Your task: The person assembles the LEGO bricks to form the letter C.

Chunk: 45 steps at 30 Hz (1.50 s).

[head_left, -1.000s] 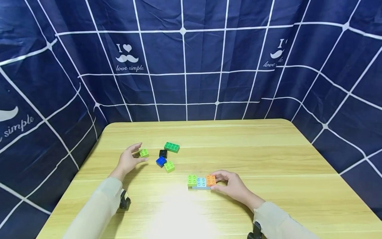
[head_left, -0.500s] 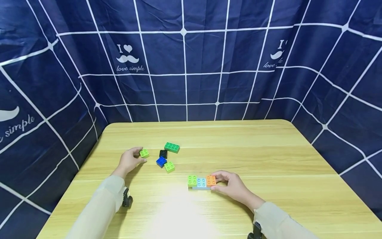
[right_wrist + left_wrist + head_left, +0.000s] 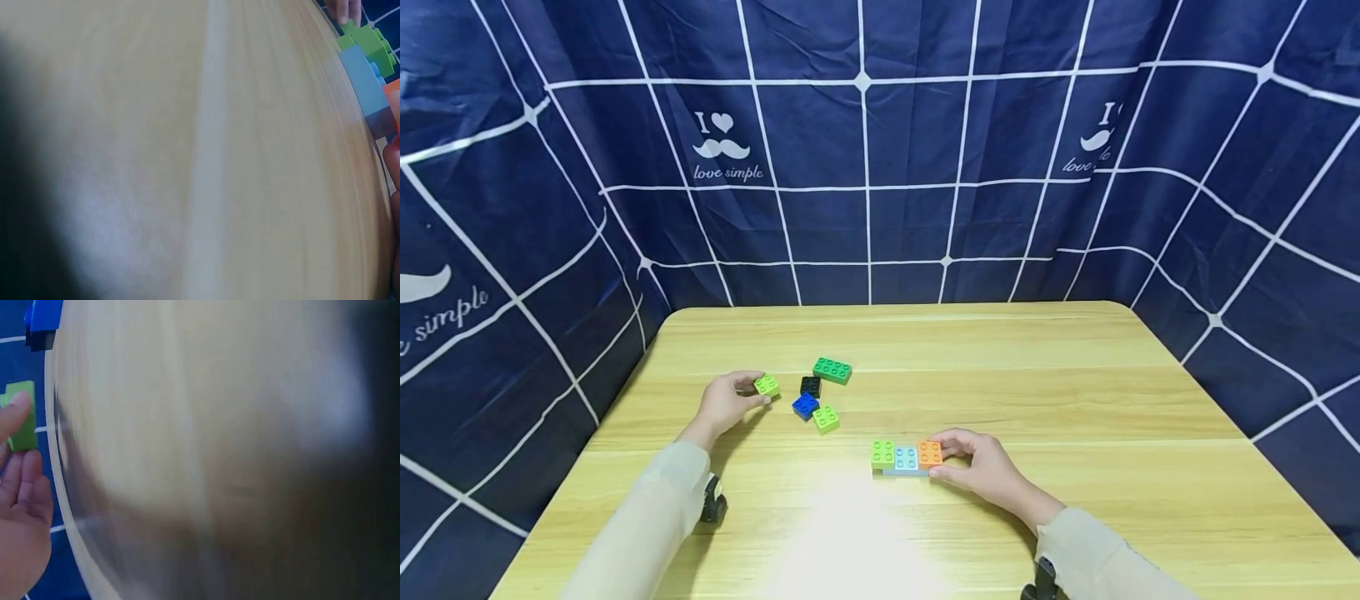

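Note:
My left hand [image 3: 727, 406] pinches a lime green toy building brick [image 3: 767, 386] between thumb and fingers at the left of the table. The left wrist view shows the thumb lying across that lime brick [image 3: 24, 419]. Toward the front, my right hand [image 3: 983, 467] grips the orange brick [image 3: 929, 452] at the right end of a small assembly. In it a pale blue brick [image 3: 906, 457] sits between the orange one and a lime brick [image 3: 882, 453], all over a light blue base brick [image 3: 364, 84]. Most of the right hand is outside the right wrist view.
Right of the left hand lie a black brick [image 3: 810, 386], a blue brick [image 3: 806, 406] and another lime brick [image 3: 826, 418], close together. A long green brick [image 3: 832, 370] lies just behind them. Dark blue curtains [image 3: 910, 225] surround the wooden table [image 3: 1037, 367] at the back and sides.
The left thumb and fingers have closed on the lime brick, which has shifted slightly right and turned a little. The right hand and the assembly have stayed in place.

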Each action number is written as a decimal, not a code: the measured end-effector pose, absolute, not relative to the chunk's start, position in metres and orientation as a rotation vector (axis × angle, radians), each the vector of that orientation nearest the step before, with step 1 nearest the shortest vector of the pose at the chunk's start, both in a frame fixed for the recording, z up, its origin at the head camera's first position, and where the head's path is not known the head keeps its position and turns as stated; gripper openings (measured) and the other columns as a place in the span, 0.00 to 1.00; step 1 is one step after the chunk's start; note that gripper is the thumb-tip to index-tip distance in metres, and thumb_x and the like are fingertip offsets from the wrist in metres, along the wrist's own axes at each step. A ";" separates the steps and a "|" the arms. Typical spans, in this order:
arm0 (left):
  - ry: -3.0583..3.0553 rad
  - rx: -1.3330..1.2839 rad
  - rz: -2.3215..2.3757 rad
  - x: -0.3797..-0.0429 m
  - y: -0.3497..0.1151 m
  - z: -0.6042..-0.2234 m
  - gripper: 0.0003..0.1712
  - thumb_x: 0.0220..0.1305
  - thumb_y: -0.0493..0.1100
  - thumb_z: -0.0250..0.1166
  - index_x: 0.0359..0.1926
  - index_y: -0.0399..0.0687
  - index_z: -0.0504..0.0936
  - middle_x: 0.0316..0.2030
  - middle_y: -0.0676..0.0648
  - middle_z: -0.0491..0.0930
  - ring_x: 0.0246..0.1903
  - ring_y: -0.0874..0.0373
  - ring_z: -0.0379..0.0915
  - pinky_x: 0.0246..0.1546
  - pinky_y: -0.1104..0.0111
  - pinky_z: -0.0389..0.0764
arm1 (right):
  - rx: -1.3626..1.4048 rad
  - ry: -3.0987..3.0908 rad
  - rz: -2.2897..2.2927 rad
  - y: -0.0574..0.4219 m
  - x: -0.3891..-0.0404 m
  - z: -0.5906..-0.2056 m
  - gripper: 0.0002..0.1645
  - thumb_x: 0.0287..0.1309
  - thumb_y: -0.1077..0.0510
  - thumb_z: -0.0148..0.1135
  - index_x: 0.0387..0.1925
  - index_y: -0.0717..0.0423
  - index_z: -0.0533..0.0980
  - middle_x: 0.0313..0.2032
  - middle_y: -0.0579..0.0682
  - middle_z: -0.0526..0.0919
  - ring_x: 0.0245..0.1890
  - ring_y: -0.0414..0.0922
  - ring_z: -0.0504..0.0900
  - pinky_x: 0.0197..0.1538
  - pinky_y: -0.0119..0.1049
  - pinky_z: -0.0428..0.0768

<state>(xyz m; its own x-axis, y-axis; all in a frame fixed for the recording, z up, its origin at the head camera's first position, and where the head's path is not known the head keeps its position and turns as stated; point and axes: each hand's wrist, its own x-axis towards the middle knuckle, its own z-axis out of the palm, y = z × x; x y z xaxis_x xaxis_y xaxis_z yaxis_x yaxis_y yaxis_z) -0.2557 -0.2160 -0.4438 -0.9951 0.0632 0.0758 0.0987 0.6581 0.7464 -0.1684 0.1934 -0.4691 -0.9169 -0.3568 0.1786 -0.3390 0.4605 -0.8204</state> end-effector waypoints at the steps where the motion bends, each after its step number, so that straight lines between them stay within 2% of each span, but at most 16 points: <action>1: -2.807 -0.153 -1.290 -0.255 -0.215 -0.443 0.26 0.55 0.36 0.70 0.55 0.33 0.77 0.43 0.37 0.81 0.43 0.43 0.77 0.46 0.54 0.77 | -0.633 2.669 -1.491 0.193 -0.168 -0.469 0.27 0.47 0.48 0.73 0.50 0.52 0.78 0.39 0.41 0.84 0.38 0.39 0.81 0.47 0.35 0.76; 8: -2.687 -0.306 -1.372 -0.251 -0.198 -0.437 0.24 0.52 0.35 0.72 0.52 0.33 0.79 0.43 0.36 0.81 0.43 0.43 0.77 0.46 0.55 0.77 | -0.617 2.645 -1.498 0.193 -0.169 -0.468 0.27 0.48 0.49 0.73 0.50 0.51 0.78 0.39 0.42 0.84 0.39 0.40 0.82 0.48 0.36 0.76; 23: -2.570 -0.623 -1.600 -0.227 -0.135 -0.424 0.23 0.50 0.34 0.72 0.49 0.36 0.80 0.42 0.44 0.81 0.42 0.46 0.75 0.48 0.53 0.76 | -0.607 2.654 -1.496 0.193 -0.169 -0.469 0.26 0.47 0.49 0.73 0.49 0.51 0.78 0.39 0.41 0.84 0.39 0.39 0.82 0.48 0.35 0.76; 29: -2.551 -0.794 -1.640 -0.211 -0.103 -0.417 0.22 0.49 0.31 0.72 0.49 0.36 0.80 0.43 0.43 0.81 0.43 0.43 0.74 0.47 0.49 0.75 | -0.602 2.632 -1.510 0.193 -0.169 -0.469 0.26 0.48 0.49 0.73 0.49 0.52 0.78 0.39 0.41 0.84 0.39 0.40 0.82 0.48 0.35 0.76; 33: -2.583 -0.879 -1.636 -0.207 -0.085 -0.422 0.22 0.50 0.35 0.73 0.49 0.41 0.81 0.44 0.49 0.81 0.43 0.48 0.74 0.48 0.54 0.75 | -0.606 2.629 -1.510 0.193 -0.169 -0.470 0.26 0.48 0.50 0.73 0.49 0.51 0.78 0.38 0.42 0.84 0.39 0.40 0.82 0.48 0.36 0.77; 39: -2.615 -0.971 -1.634 -0.200 -0.061 -0.425 0.23 0.50 0.38 0.73 0.50 0.43 0.81 0.45 0.51 0.80 0.44 0.49 0.73 0.49 0.57 0.75 | -0.623 2.626 -1.517 0.194 -0.169 -0.469 0.25 0.49 0.50 0.73 0.49 0.51 0.78 0.37 0.42 0.84 0.38 0.40 0.82 0.45 0.34 0.78; 45: -2.709 -0.993 -1.503 -0.197 -0.043 -0.427 0.23 0.50 0.41 0.74 0.50 0.48 0.82 0.45 0.54 0.79 0.44 0.59 0.72 0.49 0.63 0.74 | -0.656 2.617 -1.527 0.195 -0.170 -0.469 0.26 0.49 0.50 0.72 0.50 0.53 0.78 0.38 0.43 0.84 0.38 0.40 0.82 0.44 0.34 0.78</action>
